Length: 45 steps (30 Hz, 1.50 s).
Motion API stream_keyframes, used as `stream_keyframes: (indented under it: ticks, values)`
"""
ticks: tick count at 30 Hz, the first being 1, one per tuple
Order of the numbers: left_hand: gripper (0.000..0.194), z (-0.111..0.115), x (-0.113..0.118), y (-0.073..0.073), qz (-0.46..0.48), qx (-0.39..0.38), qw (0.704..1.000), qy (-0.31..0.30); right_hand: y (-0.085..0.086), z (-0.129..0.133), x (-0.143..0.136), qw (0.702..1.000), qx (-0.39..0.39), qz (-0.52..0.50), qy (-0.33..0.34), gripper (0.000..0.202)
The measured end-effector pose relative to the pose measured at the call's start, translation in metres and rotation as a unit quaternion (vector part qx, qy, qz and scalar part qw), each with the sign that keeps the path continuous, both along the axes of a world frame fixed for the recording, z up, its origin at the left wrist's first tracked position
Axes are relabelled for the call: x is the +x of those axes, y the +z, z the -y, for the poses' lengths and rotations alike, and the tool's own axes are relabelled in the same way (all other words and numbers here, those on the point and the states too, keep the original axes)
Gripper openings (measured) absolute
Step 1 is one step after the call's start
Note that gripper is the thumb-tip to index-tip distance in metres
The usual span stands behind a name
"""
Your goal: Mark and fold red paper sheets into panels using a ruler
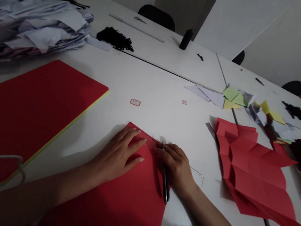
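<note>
A red sheet of paper [111, 201] lies on the white table in front of me, its far end under both hands. My left hand [122, 151] rests on it, palm down with fingers spread. My right hand [177, 164] is closed at the sheet's right edge, with a dark pen [165, 181] held against the fingers and slanting back toward me. A clear ruler [197, 176] pokes out past my right wrist; a see-through strip crosses the sheet near my fingertips, mostly hidden by the hands.
A stack of large red sheets [40, 107] with a yellow edge lies left. Behind it rises a heap of white papers [42, 26]. Creased red paper [256, 164] sits right, near coloured scraps [232, 97]. Black cords [114, 39] and a black bottle-shaped object [186, 39] stand farther back.
</note>
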<state>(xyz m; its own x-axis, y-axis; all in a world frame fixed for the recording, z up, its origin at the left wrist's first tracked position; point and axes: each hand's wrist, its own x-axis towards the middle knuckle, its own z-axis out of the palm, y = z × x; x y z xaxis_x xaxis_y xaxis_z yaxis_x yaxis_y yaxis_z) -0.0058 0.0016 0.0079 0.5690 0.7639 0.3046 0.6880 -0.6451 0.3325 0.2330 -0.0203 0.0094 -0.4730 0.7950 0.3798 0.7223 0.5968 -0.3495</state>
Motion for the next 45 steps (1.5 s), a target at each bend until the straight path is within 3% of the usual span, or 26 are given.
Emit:
stream_keyframes:
  ticks: [14,18,25,30,34,45]
  values:
    - [0.04,0.0,0.0,-0.001,0.008,0.0,1.0,0.0,0.003,-0.002,-0.004,0.999,-0.016,-0.03,-0.002,0.03]
    - [0.039,0.0,0.0,-0.001,0.007,0.005,1.0,-0.001,0.011,-0.007,0.001,0.988,-0.078,-0.13,-0.021,0.021]
    - [0.038,-0.001,-0.001,0.0,0.014,0.007,1.0,-0.008,0.04,-0.044,-0.003,0.927,-0.241,-0.275,-0.083,0.026]
    - [0.036,-0.002,-0.001,0.0,0.011,0.002,1.0,-0.007,0.022,-0.078,-0.026,0.885,-0.31,-0.344,-0.049,0.02]
    - [0.036,-0.001,-0.001,0.0,0.005,-0.008,1.0,-0.008,0.01,-0.085,-0.031,0.884,-0.321,-0.337,-0.044,0.018]
    - [0.041,-0.003,-0.001,-0.003,-0.001,-0.014,1.0,-0.003,0.008,-0.081,-0.026,0.897,-0.319,-0.3,-0.059,0.026]
